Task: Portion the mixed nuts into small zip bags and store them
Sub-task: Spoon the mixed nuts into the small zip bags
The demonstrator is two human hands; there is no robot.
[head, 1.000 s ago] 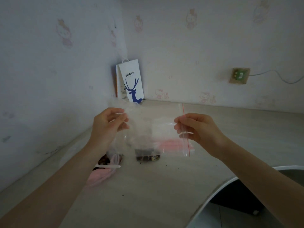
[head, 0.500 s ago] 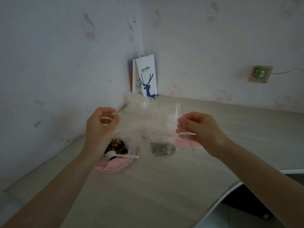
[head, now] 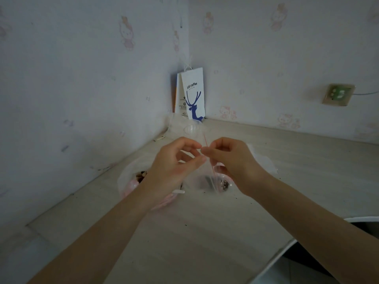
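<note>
My left hand (head: 175,165) and my right hand (head: 229,160) meet fingertip to fingertip above the table, both pinching the red-lined top edge of a clear small zip bag (head: 207,177). The bag hangs down between them. On the table behind it lies another small bag holding dark nuts (head: 222,183). Under my left wrist sits a large pink-tinted bag of mixed nuts (head: 133,181), mostly hidden, with a white scoop handle (head: 178,192) sticking out.
A white paper coffee bag with a blue deer (head: 193,95) stands in the wall corner. A clear plastic cup (head: 191,129) sits in front of it. The pale wooden table (head: 184,232) has a curved front edge at the right. Crumbs dot the surface.
My hands have come together from wide apart, bringing the zip bag's top corners to the middle. The view shifted so the corner sits more central.
</note>
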